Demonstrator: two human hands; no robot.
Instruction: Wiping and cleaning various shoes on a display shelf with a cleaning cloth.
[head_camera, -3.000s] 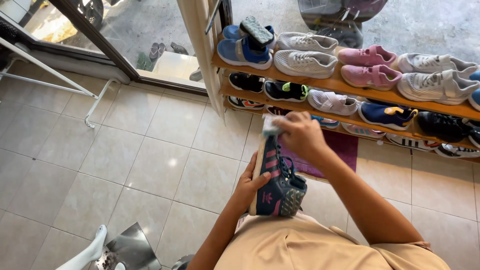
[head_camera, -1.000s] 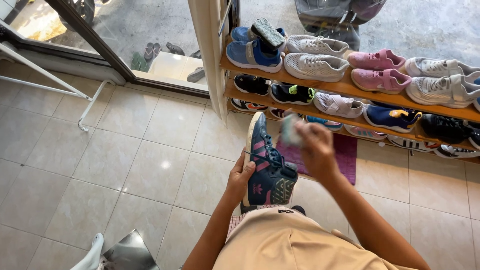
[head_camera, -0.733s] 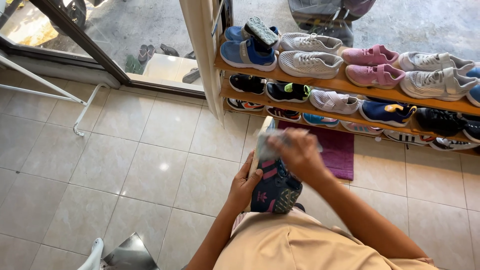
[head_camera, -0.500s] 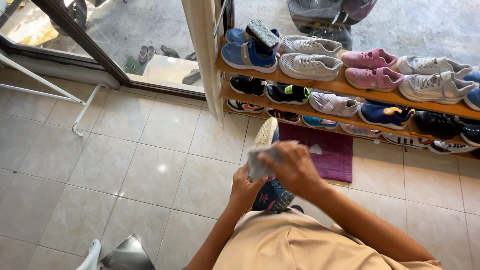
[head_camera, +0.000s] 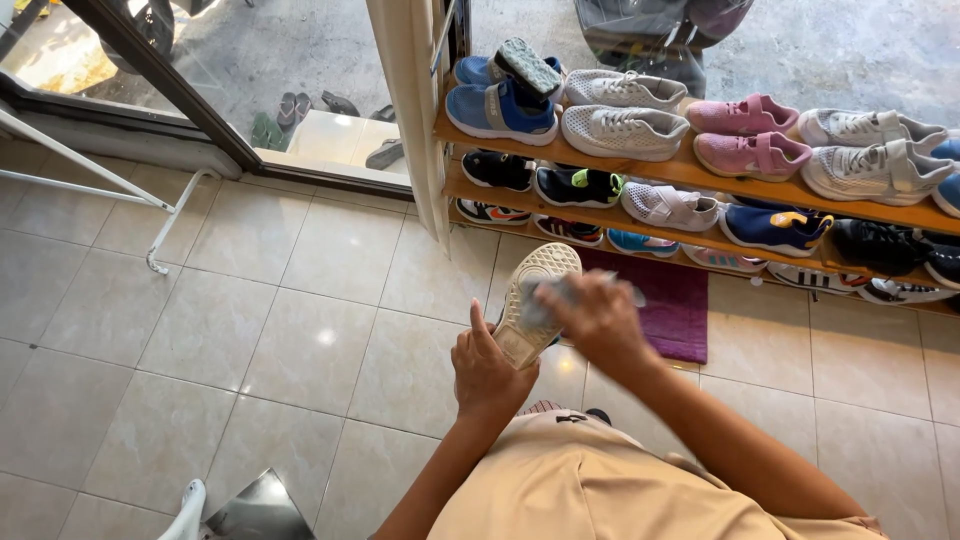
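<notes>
1. At far left, a white metal tube frame stands on the pale beige tiled floor. Beyond it is a glass door with a dark frame, and grey slip-on sandals lie outside.
2. At the bottom left, a shiny metal sheet lies on the floor beside a white rounded object.
3. Near the centre, the person's left hand holds a sneaker with a cream rubber sole from below. Its grip is closed around the heel end, thumb raised along the sole's left edge. The shoe is held in the air above the floor, sole turned up toward the camera, toe pointing away.
4. Just to the right, the right hand presses a pale grey-blue cloth against the sole. Its grip is closed on the cloth, though motion blur hides the fingers.
5. Behind the hands, a purple mat lies on the floor.
6. Across the right, a wooden shoe rack holds rows of blue, white, pink and black sneakers.
</notes>
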